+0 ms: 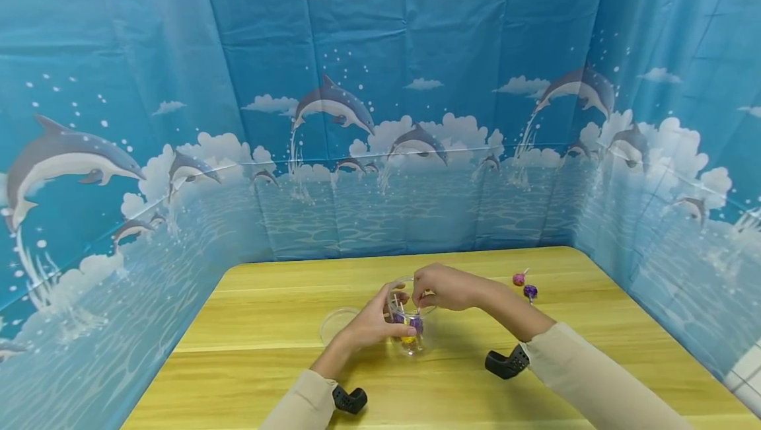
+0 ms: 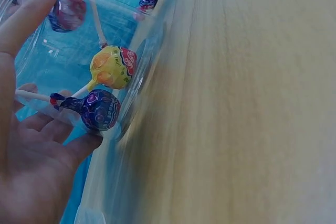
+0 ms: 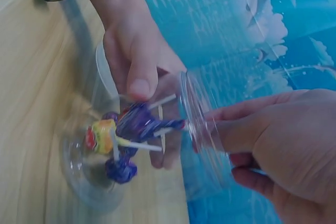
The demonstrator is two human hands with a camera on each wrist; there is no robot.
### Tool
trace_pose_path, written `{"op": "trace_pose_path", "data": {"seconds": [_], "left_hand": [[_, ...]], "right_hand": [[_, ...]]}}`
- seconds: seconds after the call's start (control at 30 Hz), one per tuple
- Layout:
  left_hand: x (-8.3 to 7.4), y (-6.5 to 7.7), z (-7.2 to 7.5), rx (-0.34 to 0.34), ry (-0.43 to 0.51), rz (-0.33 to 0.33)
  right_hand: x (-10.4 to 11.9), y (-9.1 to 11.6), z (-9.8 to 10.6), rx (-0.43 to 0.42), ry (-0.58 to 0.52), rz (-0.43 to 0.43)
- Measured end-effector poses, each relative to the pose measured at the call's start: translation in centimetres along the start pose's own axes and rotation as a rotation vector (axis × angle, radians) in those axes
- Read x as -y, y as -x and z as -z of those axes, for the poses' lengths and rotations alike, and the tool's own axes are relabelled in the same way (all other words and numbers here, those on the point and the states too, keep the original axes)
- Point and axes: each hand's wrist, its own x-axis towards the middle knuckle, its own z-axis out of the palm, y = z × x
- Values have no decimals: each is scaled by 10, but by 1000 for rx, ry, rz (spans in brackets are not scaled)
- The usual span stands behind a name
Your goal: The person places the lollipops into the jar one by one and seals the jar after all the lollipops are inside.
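Observation:
My left hand point(image 1: 373, 321) grips a clear plastic jar point(image 1: 410, 349) round its side, the thumb across the front. Inside the jar are several wrapped lollipops, among them a yellow lollipop point(image 2: 113, 66) and a dark blue-purple lollipop point(image 2: 100, 110). At the jar's mouth, my right hand point(image 1: 446, 286) has its fingertips within the rim and pinches the stick end of a purple-wrapped lollipop point(image 3: 137, 123). That lollipop's head hangs inside the jar, above the others. The right fingertips are partly hidden by the jar's rim in the right wrist view.
A clear round lid point(image 1: 337, 325) lies on the wooden table point(image 1: 250, 344), left of the jar and partly behind the left forearm. Toward the right back lie a pink lollipop point(image 1: 520, 279) and a purple lollipop point(image 1: 530, 292). A dolphin-print curtain point(image 1: 380, 205) surrounds the table's far side.

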Motion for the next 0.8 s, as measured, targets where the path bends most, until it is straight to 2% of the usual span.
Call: {"op": "trace_pose_path", "data": {"seconds": [0.17,0.33,0.5,0.8], "left_hand": [[-2,-1,-1,-2,-16,5],[-3,-2,-3,-4,-5,13],[-4,-2,-3,1,3,6],[-2,0,-2,-3,14,11]], "right_hand": [[4,-13,2,116,-12,-14],[6,-23,-1,201,-17,-69],[5,-23,-3,162,-26,-107],[4,-17,-2,90,-111,-71]]}}
